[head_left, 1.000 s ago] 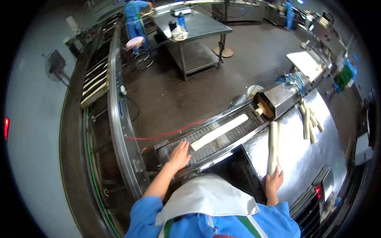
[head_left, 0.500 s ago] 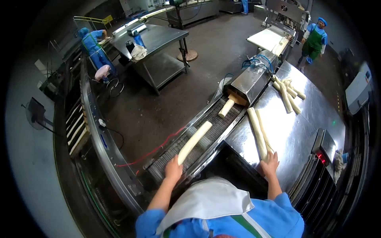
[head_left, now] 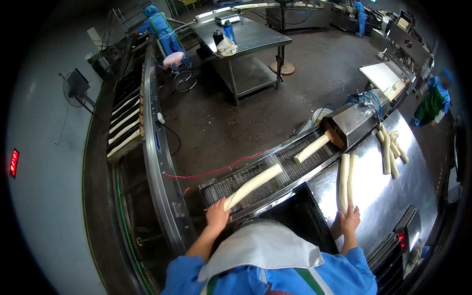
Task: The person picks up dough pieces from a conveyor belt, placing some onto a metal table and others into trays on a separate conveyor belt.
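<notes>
The long pale dough log (head_left: 253, 186) lies slantwise on the steel mesh conveyor belt (head_left: 295, 164), and its near end is at the belt's near end. Your left hand (head_left: 218, 216) has its fingers curled around that end. The log looks soft and fairly heavy for its thickness. Lifted by one end it would likely sag, stretch or tear, so take it further in, under its middle, with a palm beneath and no pinching. It may be a little tacky against the mesh.

Further up the belt, a shorter pale dough log (head_left: 312, 148) pokes out of the boxy steel machine (head_left: 354, 123) at the belt's far end. To the right of the belt is the shiny steel surface (head_left: 383, 196). Your right hand (head_left: 350, 219) rests on it open, fingers spread over the near ends of a pair of pale dough logs (head_left: 344, 179) that lie side by side. Well beyond them, right of the belt's far end, is a loose heap of dough logs (head_left: 391, 150). A thin red cable (head_left: 216, 170) trails across the floor left of the belt.
</notes>
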`<state>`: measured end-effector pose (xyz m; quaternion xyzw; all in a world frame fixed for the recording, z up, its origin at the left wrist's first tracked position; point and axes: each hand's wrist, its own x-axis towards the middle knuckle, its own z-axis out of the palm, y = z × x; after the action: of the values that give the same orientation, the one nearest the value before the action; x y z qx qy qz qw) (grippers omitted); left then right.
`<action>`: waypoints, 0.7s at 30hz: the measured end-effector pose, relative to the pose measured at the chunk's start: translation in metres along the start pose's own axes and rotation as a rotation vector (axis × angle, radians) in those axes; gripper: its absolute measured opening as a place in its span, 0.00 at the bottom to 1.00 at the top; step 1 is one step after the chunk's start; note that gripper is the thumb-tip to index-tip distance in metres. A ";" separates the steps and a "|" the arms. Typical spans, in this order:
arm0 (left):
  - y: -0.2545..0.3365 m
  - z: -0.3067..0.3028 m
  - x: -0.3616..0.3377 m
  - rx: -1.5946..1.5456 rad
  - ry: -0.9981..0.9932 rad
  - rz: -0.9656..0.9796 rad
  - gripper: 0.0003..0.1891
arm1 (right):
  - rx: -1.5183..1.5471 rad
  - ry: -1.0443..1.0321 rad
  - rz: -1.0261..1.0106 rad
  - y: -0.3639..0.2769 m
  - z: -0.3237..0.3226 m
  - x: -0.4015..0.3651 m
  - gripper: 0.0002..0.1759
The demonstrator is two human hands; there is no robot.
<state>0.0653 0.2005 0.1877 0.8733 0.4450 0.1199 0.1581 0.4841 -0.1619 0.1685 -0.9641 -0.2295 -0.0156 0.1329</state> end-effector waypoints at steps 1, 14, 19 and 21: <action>-0.004 0.000 -0.003 -0.006 0.027 -0.006 0.31 | 0.004 0.007 0.058 0.001 -0.002 0.000 0.40; -0.008 -0.037 -0.009 -1.075 -0.315 -0.506 0.20 | 0.104 0.297 -0.096 -0.048 -0.006 -0.015 0.31; 0.098 -0.100 0.028 -1.150 -0.802 -0.355 0.18 | 0.667 -0.198 -0.446 -0.176 -0.031 -0.025 0.37; 0.139 -0.109 0.040 -1.238 -0.952 -0.155 0.18 | 0.836 -0.220 -0.583 -0.218 -0.036 -0.028 0.40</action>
<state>0.1526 0.1743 0.3442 0.5500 0.2413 -0.0525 0.7978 0.3628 0.0033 0.2552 -0.7207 -0.4876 0.1423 0.4719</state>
